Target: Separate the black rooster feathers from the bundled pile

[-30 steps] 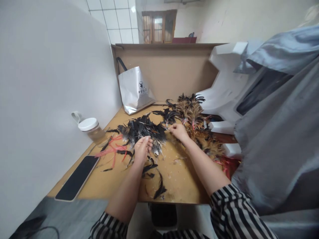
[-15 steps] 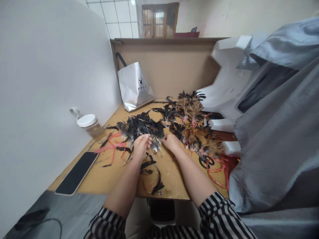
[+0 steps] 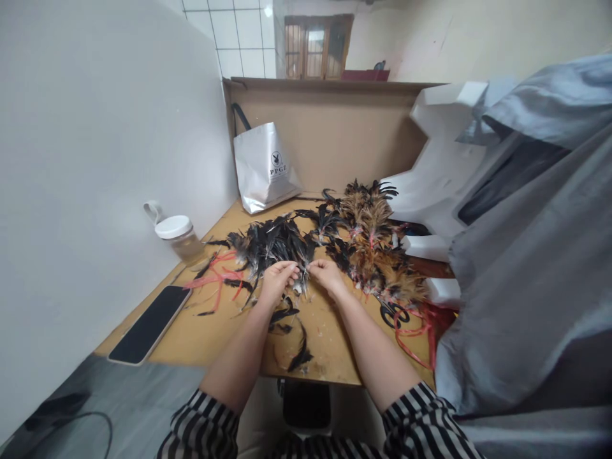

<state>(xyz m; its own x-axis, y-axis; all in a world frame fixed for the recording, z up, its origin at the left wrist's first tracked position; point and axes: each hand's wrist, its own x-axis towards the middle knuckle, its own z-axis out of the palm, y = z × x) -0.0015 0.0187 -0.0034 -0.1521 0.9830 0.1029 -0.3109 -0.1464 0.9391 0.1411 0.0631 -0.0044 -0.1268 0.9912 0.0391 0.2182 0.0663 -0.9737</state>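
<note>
A heap of black feathers [image 3: 275,239] lies mid-table, its pale quill ends toward me. At the heap's near edge is my left hand [image 3: 280,279], thumb and fingertips pinched together; what is between them is too small to make out. Close to its right, my right hand [image 3: 327,275] pinches a feather by its pale quill end, at the heap's right corner. Tied bunches of brown and black feathers [image 3: 370,264] lie to the right of my right hand. Loose dark feathers [image 3: 301,347] are scattered on the table [image 3: 329,344] between my forearms.
Left are a lidded jar [image 3: 179,239], pink-red plastic strips [image 3: 217,277] and a phone [image 3: 148,325]. Black-handled scissors [image 3: 394,313] and red plastic ribbon [image 3: 425,331] lie right. A silver bag [image 3: 265,169] leans at the back. White foam [image 3: 444,146] and grey cloth [image 3: 521,274] border the right.
My right hand has shifted slightly left, nearer my left hand and the feather heap's quill ends. My left hand has moved a little right. The whole view has tilted slightly.
</note>
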